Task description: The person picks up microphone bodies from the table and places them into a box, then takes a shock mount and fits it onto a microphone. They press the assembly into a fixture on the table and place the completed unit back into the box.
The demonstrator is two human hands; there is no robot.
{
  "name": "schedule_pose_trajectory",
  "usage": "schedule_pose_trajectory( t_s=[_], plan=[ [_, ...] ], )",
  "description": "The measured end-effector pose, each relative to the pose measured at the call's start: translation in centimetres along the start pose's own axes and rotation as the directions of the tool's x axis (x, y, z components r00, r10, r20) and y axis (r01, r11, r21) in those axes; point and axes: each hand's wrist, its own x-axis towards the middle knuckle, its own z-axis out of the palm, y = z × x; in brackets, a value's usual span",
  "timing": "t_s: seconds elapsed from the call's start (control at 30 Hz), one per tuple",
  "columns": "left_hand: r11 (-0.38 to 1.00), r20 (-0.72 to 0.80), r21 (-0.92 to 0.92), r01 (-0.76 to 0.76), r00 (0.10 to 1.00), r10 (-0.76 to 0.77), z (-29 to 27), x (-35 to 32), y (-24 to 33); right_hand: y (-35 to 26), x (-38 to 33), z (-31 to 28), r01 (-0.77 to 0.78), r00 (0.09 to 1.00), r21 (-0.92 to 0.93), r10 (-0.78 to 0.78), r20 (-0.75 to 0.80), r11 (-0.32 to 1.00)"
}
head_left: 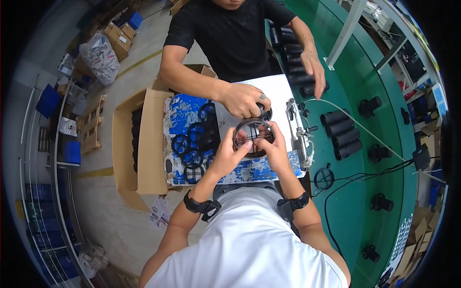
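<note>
My left hand (pixel 227 154) and my right hand (pixel 275 148) hold a black ring with crossed spokes (pixel 253 128) between them, over the near middle of the work board. Fingers of both hands curl round its sides, and the thumbs lie on its near part. Left of my hands, several similar black spoked rings (pixel 193 157) are spread on the scuffed blue work board (pixel 178 104). Just beyond the held ring, a co-worker's hand (pixel 244 100) closes on a small black part, mostly hidden by the fingers.
A metal clamp-like fixture (pixel 301 137) stands at the board's right edge. Black cylinders (pixel 342 132) and another spoked ring (pixel 324 178) lie on the green bench (pixel 345 201), with cables (pixel 374 174) across it. An open cardboard box (pixel 152 144) stands left. A co-worker (pixel 225 38) faces me.
</note>
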Motion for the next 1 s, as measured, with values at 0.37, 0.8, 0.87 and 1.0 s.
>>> schedule_pose_trajectory(
  t_s=[0.37, 0.8, 0.87, 1.0],
  plan=[
    [0.823, 0.053, 0.566, -0.057, 0.998, 0.033, 0.2, -1.2, 2.1, -1.2, -4.4, -0.1, 0.094, 0.994, -0.624, -0.041, 0.099, 0.776],
    [0.610, -0.116, 0.784, -0.115, 0.938, 0.326, 0.2, 9.8, -8.0, 6.9, 7.5, -3.5, 0.274, 0.870, -0.786, -0.491, -0.043, 0.554],
    [0.545, -0.107, 0.835, -0.079, 0.947, 0.303, -0.5, 11.8, -8.9, 7.0, 8.9, -4.9, 0.250, 0.854, -0.922, -0.517, 0.065, 0.297],
    [0.526, 0.128, 0.821, -0.224, 0.969, 0.213, -2.8, 12.9, -10.8, 7.0, 10.0, -4.9, 0.266, 0.826, -0.929, -0.557, 0.082, 0.257]
  ],
)
